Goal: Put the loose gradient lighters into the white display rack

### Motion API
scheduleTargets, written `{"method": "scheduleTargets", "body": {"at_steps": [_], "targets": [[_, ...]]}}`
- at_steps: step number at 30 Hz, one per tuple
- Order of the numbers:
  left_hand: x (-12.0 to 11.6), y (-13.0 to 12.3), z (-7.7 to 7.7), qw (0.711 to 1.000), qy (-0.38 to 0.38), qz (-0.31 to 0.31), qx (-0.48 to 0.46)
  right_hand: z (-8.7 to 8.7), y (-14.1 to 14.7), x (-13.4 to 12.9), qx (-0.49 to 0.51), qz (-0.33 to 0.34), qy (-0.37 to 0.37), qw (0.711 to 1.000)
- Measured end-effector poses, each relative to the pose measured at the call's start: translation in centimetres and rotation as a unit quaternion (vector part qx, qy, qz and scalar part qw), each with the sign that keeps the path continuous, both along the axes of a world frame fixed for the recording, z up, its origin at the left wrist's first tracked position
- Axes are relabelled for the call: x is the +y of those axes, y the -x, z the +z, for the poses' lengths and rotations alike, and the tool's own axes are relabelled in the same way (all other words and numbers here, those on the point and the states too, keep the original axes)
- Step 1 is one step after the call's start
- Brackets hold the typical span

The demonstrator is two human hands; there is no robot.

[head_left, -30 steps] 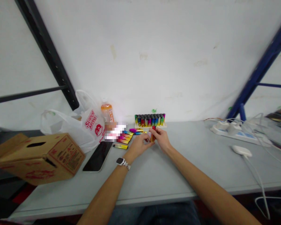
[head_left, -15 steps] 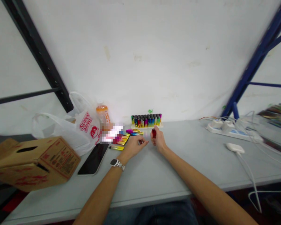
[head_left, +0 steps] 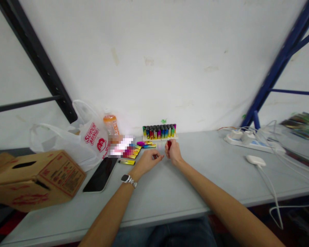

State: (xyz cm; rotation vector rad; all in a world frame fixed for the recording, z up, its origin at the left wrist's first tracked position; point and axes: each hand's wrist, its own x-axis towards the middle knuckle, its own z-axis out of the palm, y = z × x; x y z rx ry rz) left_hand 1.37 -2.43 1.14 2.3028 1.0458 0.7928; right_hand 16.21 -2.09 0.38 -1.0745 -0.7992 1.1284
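My right hand [head_left: 174,152] is closed round a red lighter [head_left: 169,144], which it holds upright just in front of the rack. Beside it, a small gap away, my left hand [head_left: 147,160] is curled with thumb and fingers close together; what it holds, if anything, is hidden. A pale rack [head_left: 159,139] at the wall carries rows of upright coloured lighters [head_left: 159,132] with dark tops. Several shiny loose lighters [head_left: 145,144] lie to the left of the rack. A single yellow lighter [head_left: 127,162] rests near my left wrist.
On the left of the grey table [head_left: 164,195] are a cardboard box [head_left: 61,175], a white plastic bag [head_left: 92,137], an orange-labelled bottle [head_left: 110,123] and a phone [head_left: 100,176]. A power strip [head_left: 254,144] and a white charger [head_left: 256,160] with cables lie on the right.
The view has shifted slightly, so the table items appear a little further left. Both hands keep nearly the same pose, and the red lighter stays in my right hand.
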Motion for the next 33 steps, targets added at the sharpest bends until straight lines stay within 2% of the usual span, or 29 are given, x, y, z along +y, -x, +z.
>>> {"method": "scheduleTargets", "body": {"at_steps": [3,7,12,15,18,21,24,27,33], "targets": [[0.1,-0.1,-0.1,1.0,-0.004,-0.001,0.004,-0.2,-0.1,0.1,0.004,0.004,0.005,1.0],[0.1,-0.1,-0.1,1.0,-0.002,-0.003,0.004,-0.5,-0.5,0.1,0.018,0.077,-0.015,0.997],[-0.1,-0.1,-0.3,1.0,0.001,-0.005,0.015,-1.0,-2.1,1.1,-0.11,0.062,-0.088,0.988],[0.1,-0.2,-0.5,0.999,-0.014,0.002,0.037,-1.1,-4.1,2.0,-0.216,0.029,-0.142,0.965],[0.7,-0.2,-0.3,0.992,-0.081,0.052,0.083,-0.6,-6.5,2.9,-0.331,-0.026,-0.173,0.927],[1.4,-0.2,0.2,0.968,-0.161,0.114,0.155,0.3,-8.7,3.8,-0.379,-0.019,-0.185,0.906],[2.4,-0.3,0.5,0.937,-0.188,0.154,0.251,1.2,-9.9,4.8,-0.408,0.004,-0.213,0.888],[3.5,-0.4,0.6,0.921,-0.184,0.152,0.309,1.7,-10.4,5.9,-0.451,0.016,-0.235,0.861],[4.8,-0.4,0.5,0.923,-0.162,0.122,0.326,1.5,-10.8,8.0,-0.505,0.062,-0.235,0.828]]}}
